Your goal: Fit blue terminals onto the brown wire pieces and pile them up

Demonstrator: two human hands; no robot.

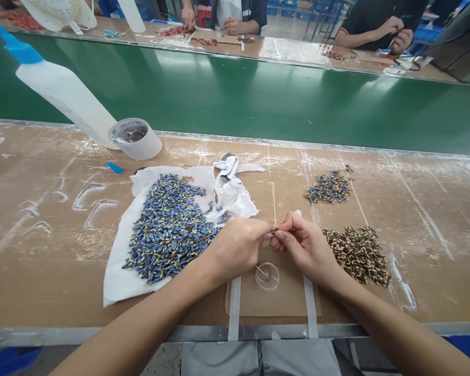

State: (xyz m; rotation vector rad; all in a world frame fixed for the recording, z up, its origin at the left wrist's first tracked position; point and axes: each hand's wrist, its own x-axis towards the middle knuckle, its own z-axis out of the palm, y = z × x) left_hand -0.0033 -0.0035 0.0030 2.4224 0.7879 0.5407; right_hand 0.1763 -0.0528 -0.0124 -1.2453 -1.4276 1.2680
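My left hand (pixel 235 248) and my right hand (pixel 307 245) meet above a small cardboard mat, fingertips pinched together around a tiny dark-and-blue part (pixel 273 231). Fingers cover most of that part, so its exact shape is hidden. Just below my hands is a small clear round dish (pixel 267 277) with a thin stick leaning in it. To the left, a big pile of small blue, yellow and dark pieces (pixel 168 224) lies on a white sheet (pixel 115 282). Beside my right hand is a heap of small black-and-tan pieces (pixel 358 256). Beyond it sits a smaller pile of blue-and-tan pieces (pixel 329 187).
A white squeeze bottle (pixel 68 94) with a blue nozzle leans beside a tape roll (pixel 141 146) at the back left. A blue cap (pixel 115 167) and crumpled white paper (pixel 235 193) lie nearby. Past the green belt (pixel 235 96), other people's hands work at another bench.
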